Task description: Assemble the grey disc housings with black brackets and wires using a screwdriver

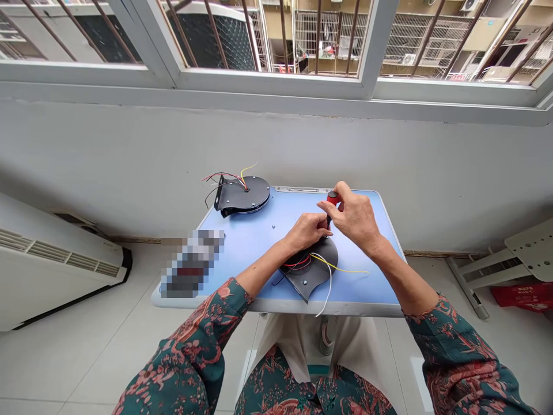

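Observation:
A screwdriver (pixel 332 199) with a red and black handle stands nearly upright in my right hand (pixel 356 219), which grips the handle. Its lower end meets the far edge of a black, rounded plate device (pixel 322 262) with a pointed near end. My left hand (pixel 306 231) lies over that device's far left side, fingers closed beside the screwdriver's shaft; what they pinch is hidden. Red, black, white and yellow wires (pixel 345 270) come from the device's middle. A screw head (pixel 305 282) shows near its point.
On the blue table (pixel 254 253), a second black device (pixel 248 195) with wires and a bracket sits at the far left. A small screw (pixel 273 226) lies near the middle. A blurred-out item (pixel 192 265) is at the left edge. Behind is a white wall (pixel 216 138).

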A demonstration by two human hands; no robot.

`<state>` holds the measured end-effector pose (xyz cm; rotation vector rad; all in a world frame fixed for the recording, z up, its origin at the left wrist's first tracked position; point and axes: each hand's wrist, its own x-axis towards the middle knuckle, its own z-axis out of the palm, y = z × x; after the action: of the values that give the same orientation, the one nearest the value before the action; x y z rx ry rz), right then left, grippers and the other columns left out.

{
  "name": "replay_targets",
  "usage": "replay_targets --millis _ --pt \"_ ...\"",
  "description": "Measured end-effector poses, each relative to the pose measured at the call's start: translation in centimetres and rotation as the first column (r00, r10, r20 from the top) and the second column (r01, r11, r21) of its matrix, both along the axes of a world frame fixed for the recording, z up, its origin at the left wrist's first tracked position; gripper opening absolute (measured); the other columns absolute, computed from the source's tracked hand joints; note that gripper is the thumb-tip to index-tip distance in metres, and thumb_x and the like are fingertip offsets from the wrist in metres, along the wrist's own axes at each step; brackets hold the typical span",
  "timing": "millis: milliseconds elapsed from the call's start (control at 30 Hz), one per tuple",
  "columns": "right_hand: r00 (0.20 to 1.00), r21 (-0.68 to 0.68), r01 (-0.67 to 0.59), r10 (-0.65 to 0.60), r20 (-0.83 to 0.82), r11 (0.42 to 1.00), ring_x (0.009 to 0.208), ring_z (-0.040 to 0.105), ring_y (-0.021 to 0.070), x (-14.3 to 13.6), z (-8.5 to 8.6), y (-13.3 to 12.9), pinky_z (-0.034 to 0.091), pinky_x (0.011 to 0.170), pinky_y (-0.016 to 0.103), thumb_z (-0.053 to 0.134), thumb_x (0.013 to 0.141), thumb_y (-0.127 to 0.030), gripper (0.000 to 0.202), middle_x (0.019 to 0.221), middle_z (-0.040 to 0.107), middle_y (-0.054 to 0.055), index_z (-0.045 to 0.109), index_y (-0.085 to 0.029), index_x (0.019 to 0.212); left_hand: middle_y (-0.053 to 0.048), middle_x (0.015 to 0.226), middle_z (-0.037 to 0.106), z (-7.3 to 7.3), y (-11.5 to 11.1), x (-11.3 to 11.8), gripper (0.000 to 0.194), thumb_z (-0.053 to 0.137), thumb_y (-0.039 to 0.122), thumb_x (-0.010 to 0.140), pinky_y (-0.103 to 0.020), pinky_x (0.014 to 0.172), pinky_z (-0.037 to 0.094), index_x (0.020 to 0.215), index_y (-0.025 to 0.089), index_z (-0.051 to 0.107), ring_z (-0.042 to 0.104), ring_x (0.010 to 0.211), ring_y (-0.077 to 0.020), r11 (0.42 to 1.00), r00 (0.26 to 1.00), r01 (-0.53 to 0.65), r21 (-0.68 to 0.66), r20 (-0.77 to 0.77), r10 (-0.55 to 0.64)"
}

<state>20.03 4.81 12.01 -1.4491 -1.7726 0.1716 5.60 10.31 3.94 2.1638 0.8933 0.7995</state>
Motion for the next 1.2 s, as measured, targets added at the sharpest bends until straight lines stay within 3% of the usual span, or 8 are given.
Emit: replay_targets --millis 100,167,300,433,667,900,1100,1200 --pt "0.954 -0.108 -0.273 0.255 -0.158 0.956 0.082 0.069 0.0171 1.1 1.1 -0.2 0.045 0.067 0.028 0.049 0.097 -0.033 0.022 0.08 0.071 0.0 0.066 -0.023 0.107 0.003 0.069 0.069 0.0 -0.1 0.2 0.021 0.075 0.011 0.076 -0.025 0.064 0.046 0.065 0.017 0.058 0.059 0.062 -0.0112 0.999 1.0 -0.001 -0.04 0.016 0.002" --pt "0.924 -0.131 -0.355 0.325 -0.202 0.926 0.091 0.071 0.0173 1.5 1.3 -0.3 0.046 0.07 0.027 0.045 0.097 -0.027 0.024 0.079 0.071 0.0 0.067 -0.023 0.104 0.003 0.07 0.068 0.0 -0.1 0.2 0.021 0.074 0.01 0.076 -0.025 0.063 0.046 0.065 0.017 0.057 0.059 0.063 -0.0112 0.998 1.0 0.011 -0.056 0.022 -0.01" --pt "0.991 0.02 -0.063 0.065 -0.115 0.998 0.065 0.064 0.0154 0.6 0.0 -0.1 0.045 0.069 0.03 0.055 0.094 -0.033 0.014 0.074 0.072 0.001 0.059 -0.021 0.088 0.004 0.071 0.067 0.0 -0.2 0.2 0.018 0.07 0.006 0.075 -0.025 0.067 0.047 0.07 0.018 0.057 0.061 0.066 -0.0117 0.999 0.999 0.021 -0.032 0.025 -0.02" --pt "0.985 0.113 0.151 -0.141 -0.098 0.982 0.052 0.054 0.013 -0.3 -1.5 0.2 0.042 0.062 0.031 0.062 0.091 -0.046 0.025 0.078 0.073 0.002 0.052 -0.023 0.086 0.006 0.07 0.066 0.0 -0.2 0.2 0.02 0.068 0.006 0.075 -0.026 0.068 0.047 0.082 0.02 0.056 0.063 0.067 -0.0135 1.0 1.0 0.021 -0.014 0.022 -0.021" --pt "0.94 -0.081 -0.27 0.244 -0.239 0.959 0.056 0.059 0.0118 1.1 -0.4 0.4 0.048 0.061 0.028 0.051 0.093 -0.03 0.018 0.086 0.073 0.0 0.063 -0.022 0.104 0.005 0.07 0.065 -0.1 0.0 0.2 0.022 0.067 0.0 0.076 -0.026 0.07 0.05 0.077 0.019 0.055 0.065 0.068 -0.0137 0.999 1.0 0.002 -0.045 0.018 -0.001" --pt "0.978 0.109 -0.095 0.113 -0.175 0.989 0.069 0.068 0.0177 -0.1 -2.3 0.2 0.052 0.069 0.032 0.053 0.09 -0.029 0.012 0.096 0.078 0.008 0.06 -0.021 0.097 0.004 0.068 0.065 -0.2 0.2 0.1 0.023 0.066 0.001 0.075 -0.026 0.067 0.049 0.072 0.019 0.051 0.062 0.067 -0.0137 1.0 1.0 -0.003 0.012 -0.017 0.003" --pt "0.932 0.063 -0.106 0.121 -0.343 0.992 0.081 0.074 0.0211 -0.7 -2.8 0.1 0.054 0.073 0.033 0.053 0.094 -0.032 0.012 0.091 0.078 0.008 0.054 -0.022 0.1 0.003 0.068 0.065 -0.6 0.2 0.4 0.018 0.066 0.005 0.076 -0.026 0.063 0.047 0.08 0.019 0.055 0.06 0.063 -0.0139 1.0 0.999 0.014 0.013 -0.032 -0.013" --pt "0.858 0.017 -0.162 0.149 -0.492 0.987 0.061 0.066 0.0149 -0.4 -2.3 -0.3 0.053 0.06 0.029 0.055 0.094 -0.035 0.014 0.089 0.074 0.005 0.054 -0.022 0.1 0.001 0.078 0.071 0.4 0.2 -0.2 0.023 0.069 0.01 0.078 -0.027 0.072 0.053 0.098 0.019 0.06 0.067 0.072 -0.0159 0.999 0.999 0.041 -0.036 0.009 -0.041"
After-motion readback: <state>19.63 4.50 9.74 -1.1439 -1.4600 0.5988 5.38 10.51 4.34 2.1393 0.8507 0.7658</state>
